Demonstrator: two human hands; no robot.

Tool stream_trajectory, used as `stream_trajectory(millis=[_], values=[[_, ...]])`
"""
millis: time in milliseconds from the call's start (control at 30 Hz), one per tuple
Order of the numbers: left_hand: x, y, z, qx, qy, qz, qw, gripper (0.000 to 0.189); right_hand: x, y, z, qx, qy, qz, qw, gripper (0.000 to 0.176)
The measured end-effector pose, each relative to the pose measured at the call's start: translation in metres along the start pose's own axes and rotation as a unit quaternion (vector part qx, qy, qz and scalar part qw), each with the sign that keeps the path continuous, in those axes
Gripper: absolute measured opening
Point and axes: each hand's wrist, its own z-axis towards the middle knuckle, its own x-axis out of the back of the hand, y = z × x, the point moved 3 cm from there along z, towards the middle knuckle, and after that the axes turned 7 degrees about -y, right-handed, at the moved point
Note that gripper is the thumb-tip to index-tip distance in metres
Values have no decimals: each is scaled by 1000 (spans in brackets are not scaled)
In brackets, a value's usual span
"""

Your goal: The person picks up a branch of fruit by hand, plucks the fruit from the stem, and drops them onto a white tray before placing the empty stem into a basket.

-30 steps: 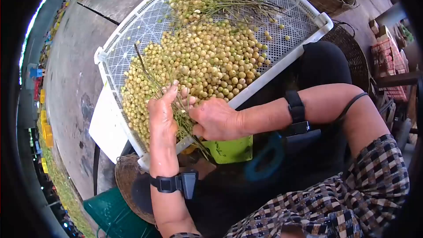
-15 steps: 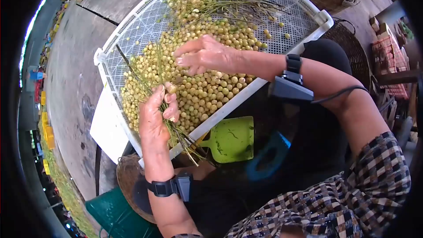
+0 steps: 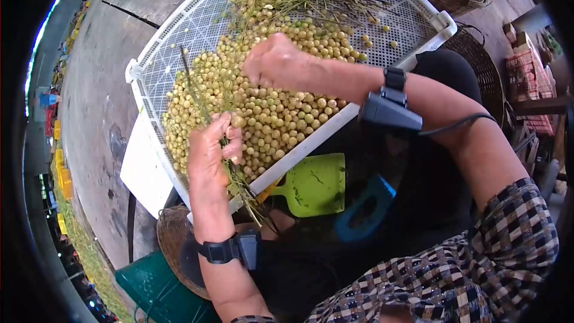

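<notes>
Small round pale-yellow fruits (image 3: 287, 119) are heaped in a white perforated tray (image 3: 308, 149) in front of me. My left hand (image 3: 210, 146) is closed around a bundle of thin green-brown stems (image 3: 242, 188) at the tray's near left side. The stem ends stick out below the fist, and the tops slant up over the fruit. Above the middle of the heap, my right hand (image 3: 278, 66) has its fingers curled inward. Its back faces me, so anything in the fingers is hidden. More cut stems (image 3: 326, 0) lie at the tray's far end.
Below the tray's near edge are a lime-green dustpan (image 3: 317, 185) and a blue object with a hole (image 3: 359, 212). A teal basket (image 3: 155, 284) and a woven basket (image 3: 170, 233) stand at lower left. Another woven basket (image 3: 478, 63) is on the right.
My right hand has curled its fingers, which were more extended before, and shifted slightly. My left hand keeps its hold on the stems, whose upper ends now stand a little more upright.
</notes>
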Motion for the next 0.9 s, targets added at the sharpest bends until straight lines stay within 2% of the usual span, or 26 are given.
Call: stream_trajectory(millis=[33,67,167,200,267,367,500,600,733,800,833,900], values=[[1,2,-2,1,2,-1,1000,15,8,1,2,-43,55,-12,997,12],[1,2,-2,1,2,-1,1000,15,8,3,1,-43,55,-12,997,12],[1,3,-3,-6,10,1,1000,15,2,2,-3,-43,-13,-67,997,12],[0,2,-3,-10,-10,-6,1000,14,0,0,-10,-43,-11,-66,997,12],[-2,-1,0,-13,-32,-12,999,14,-9,-8,-22,16,-107,-43,993,15],[-1,-2,3,-29,-36,-63,997,16,-18,6,-12,34,-157,-17,987,19],[-2,-3,2,-10,-52,-42,998,15,-12,-3,-16,21,-150,-52,987,16],[2,-2,-1,3,-58,-31,998,15,0,1,-3,23,-74,75,994,12],[-1,1,-3,12,-45,-28,998,16,-7,2,-12,5,-100,92,991,15],[-4,-1,0,7,-52,-21,998,17,-18,0,-14,-12,-111,147,983,8],[-5,-2,1,1,-57,-13,998,17,-19,2,-13,-12,-111,149,983,8],[-1,-4,2,2,-50,-29,998,16,-19,4,-9,4,-111,69,991,8]])
